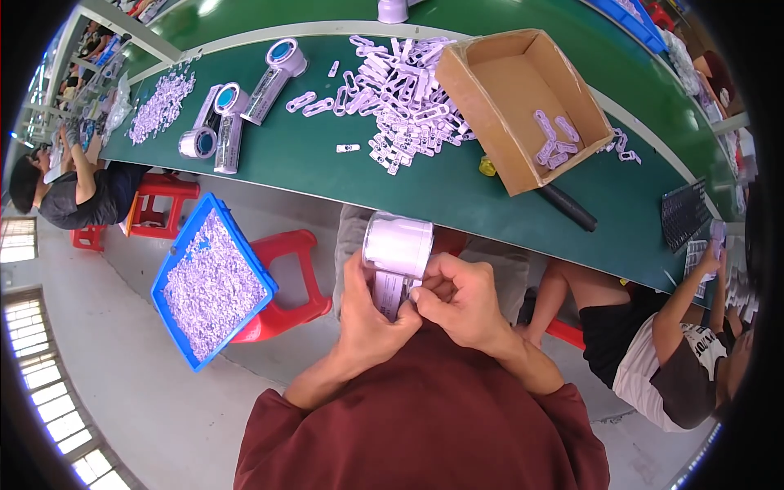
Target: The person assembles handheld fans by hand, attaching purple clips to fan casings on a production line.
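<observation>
My left hand is closed around the handle of a lavender handheld fan, a drum-shaped head on a flat-sided grip, held upright over my lap just off the table edge. At the right side of that handle, my right hand pinches with thumb and forefinger; a sliver of pale plastic shows by the fingertips, too small to name. More lavender fans with blue-ringed ends, such as this one, lie on the green table. Beyond my hands is a heap of lavender oval frames and small plates.
A tilted cardboard box holds a few oval frames; a dark tube and yellow piece lie beside it. Tiny lavender parts fill a blue tray on a red stool. People sit at left and right.
</observation>
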